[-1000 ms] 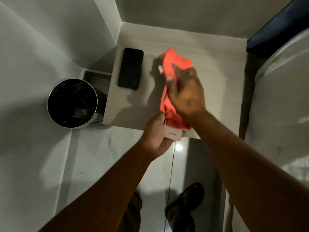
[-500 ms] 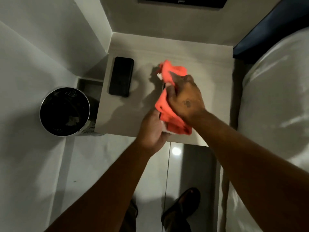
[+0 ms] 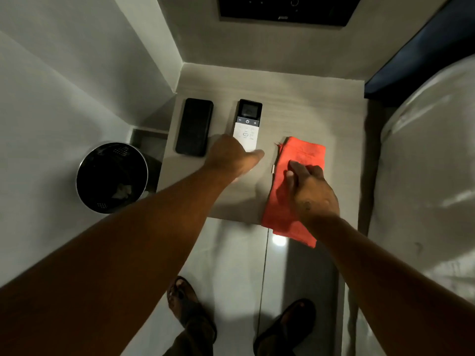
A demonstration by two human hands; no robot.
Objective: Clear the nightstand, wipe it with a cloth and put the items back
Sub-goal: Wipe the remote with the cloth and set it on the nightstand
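Note:
The pale wooden nightstand (image 3: pixel 295 111) fills the middle of the view. A black phone (image 3: pixel 194 127) lies flat at its left edge. Beside it a white remote (image 3: pixel 248 119) with a dark screen lies flat, and my left hand (image 3: pixel 228 156) covers and grips its near end, thumb pointing right. To the right, an orange cloth (image 3: pixel 303 152) is spread lengthwise on the top, with its near end hanging over the front edge. My right hand (image 3: pixel 311 194) rests on the cloth, fingertips curled into it.
A round black bin (image 3: pixel 111 177) with a metal rim stands on the floor left of the nightstand. A bed with white linen (image 3: pixel 424 163) runs along the right. A black panel (image 3: pixel 282 9) is on the wall behind. My sandalled feet stand on the glossy floor.
Both hands were rubbing the remote with the cloth above the nightstand. Now the remote lies beside the phone under my left hand, and the cloth is laid down at the right.

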